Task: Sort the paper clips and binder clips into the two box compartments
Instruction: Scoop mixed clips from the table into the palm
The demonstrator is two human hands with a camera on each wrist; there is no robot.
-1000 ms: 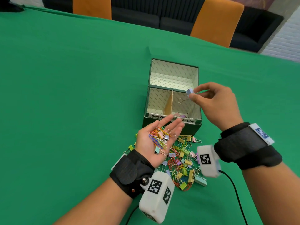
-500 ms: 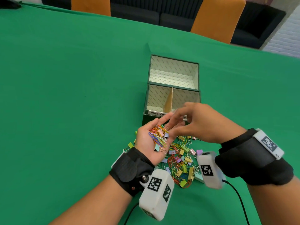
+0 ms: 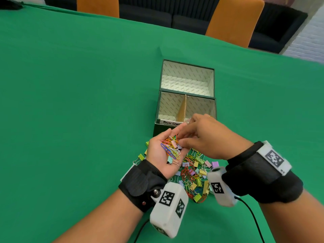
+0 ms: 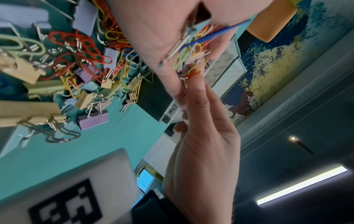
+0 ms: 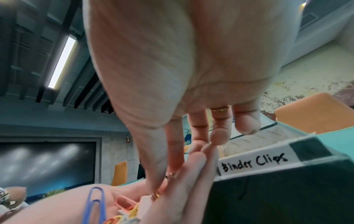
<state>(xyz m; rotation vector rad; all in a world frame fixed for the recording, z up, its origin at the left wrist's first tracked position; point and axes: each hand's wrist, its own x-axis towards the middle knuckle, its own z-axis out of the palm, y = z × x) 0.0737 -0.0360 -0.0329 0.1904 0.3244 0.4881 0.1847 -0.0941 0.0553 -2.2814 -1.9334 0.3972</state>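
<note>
My left hand lies palm up in front of the box, fingers nearly straight, carrying a small heap of coloured paper clips and a few binder clips. My right hand reaches over that palm. Its thumb tip touches a small clip there, its other fingers are straight, and I see nothing pinched. The dark green box has a cardboard divider between a left compartment labelled Paper Clips and a right one labelled Binder Clips. The main pile of mixed clips lies on the table below both hands.
The box's open lid lies flat behind the compartments. Green cloth covers the whole table. Two orange chairs stand at the far edge. A black cable runs from the right wrist camera toward me.
My right hand held a binder clip over the box's right compartment, then came back without it to the left palm. The left hand stayed in place.
</note>
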